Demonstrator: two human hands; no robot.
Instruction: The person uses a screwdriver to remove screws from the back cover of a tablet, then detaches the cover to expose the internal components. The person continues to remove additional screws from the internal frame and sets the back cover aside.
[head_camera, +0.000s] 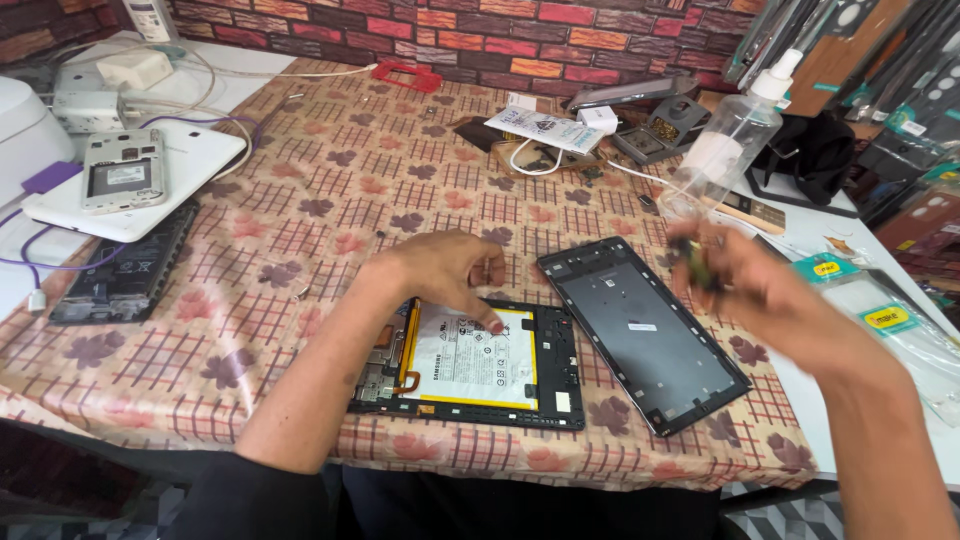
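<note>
Far left on the counter (300, 200), a small phone with its back off (123, 171) lies on a white tablet (190, 170), and a dark stripped panel (125, 268) sits just beside them; set aside there, it seems, out of the working space; purple and white cables trail around them.

Centre now; the left hand (450, 272) hovers low with fingers spread apart, fingertips touching the far edge of the opened tablet (470, 362), as if pinning it flat against the checked cloth; the body lies face down near the front edge, its white battery with yellow border (470, 355) exposed upward so the insides can be reached.

Just right of it, the black back cover (645, 330) lies inside-up and angled, close by yet apart from the body.

Further right, the right hand (760, 290) is raised above the cover, fingers closed on a small dark part (695, 262); it is blurred, so what it is I cannot tell.

Behind it, a clear pump bottle (725, 135) stands within reach; packets (880, 320) lie at the right edge.
</note>
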